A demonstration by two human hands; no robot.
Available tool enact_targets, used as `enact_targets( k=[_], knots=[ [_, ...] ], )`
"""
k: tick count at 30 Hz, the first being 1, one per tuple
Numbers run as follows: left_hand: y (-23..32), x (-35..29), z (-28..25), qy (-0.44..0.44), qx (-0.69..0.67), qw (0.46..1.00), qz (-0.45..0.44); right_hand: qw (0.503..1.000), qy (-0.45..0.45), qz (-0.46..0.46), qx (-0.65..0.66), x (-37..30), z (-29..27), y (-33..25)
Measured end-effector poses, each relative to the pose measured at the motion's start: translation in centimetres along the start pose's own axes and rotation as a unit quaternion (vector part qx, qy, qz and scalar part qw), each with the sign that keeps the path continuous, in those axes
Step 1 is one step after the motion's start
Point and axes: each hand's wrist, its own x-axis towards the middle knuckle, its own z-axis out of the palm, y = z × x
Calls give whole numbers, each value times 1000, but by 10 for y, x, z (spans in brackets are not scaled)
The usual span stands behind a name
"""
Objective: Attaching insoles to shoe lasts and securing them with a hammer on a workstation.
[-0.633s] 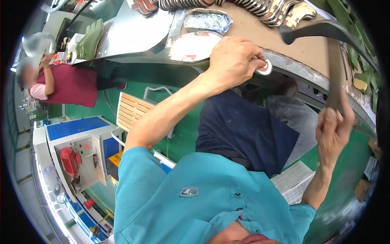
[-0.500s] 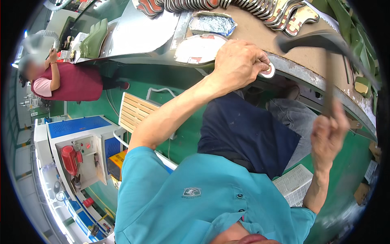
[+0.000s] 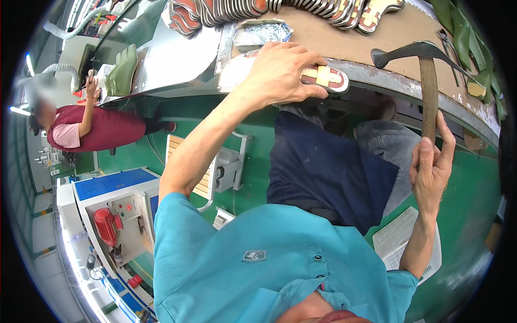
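Note:
Near the bench's front edge lies a shoe last, sole side up, showing a white face with red and cream patches. Over its middle spreads my left hand, the fingers curled round its far side and the thumb along the near side. The hand hides much of the last. On the right, my right hand grips the lower end of a hammer's wooden handle. The hammer's dark, long curved head is raised before the bench, apart from the last.
Several similar shoe pieces line the back of the bench. A foil-lined box sits behind my left hand. Pincers and green material lie at the right. A person in a maroon apron stands at far left.
My left hand has shifted left from the last's right end to its middle, uncovering the patched end. The blurred hammer now shows sharply, still in my right hand.

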Motion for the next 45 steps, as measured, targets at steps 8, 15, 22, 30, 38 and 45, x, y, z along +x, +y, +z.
enact_targets(
  k=[8, 15, 22, 30, 38, 45],
  knots=[
    [10, 1, 2, -14, 28, 999, -26, 993, -24, -73, -89, 2, 3, 10],
    [10, -5, 7, 3, 65, 998, -23, 973, 29, -223, -56, 15, -4, -39],
    [8, 1, 15, 0, 139, 990, 35, 947, -135, -120, -265, 27, 18, -22],
    [13, 2, 20, 6, 140, 990, 33, 982, -97, -122, 110, 14, -60, -51],
    [11, -5, 18, 0, 156, 988, 6, 976, -28, -91, -197, 24, 7, -19],
    [14, -5, 21, -5, 152, 988, 0, 996, 72, -54, 19, -1, 24, -33]
  ],
)
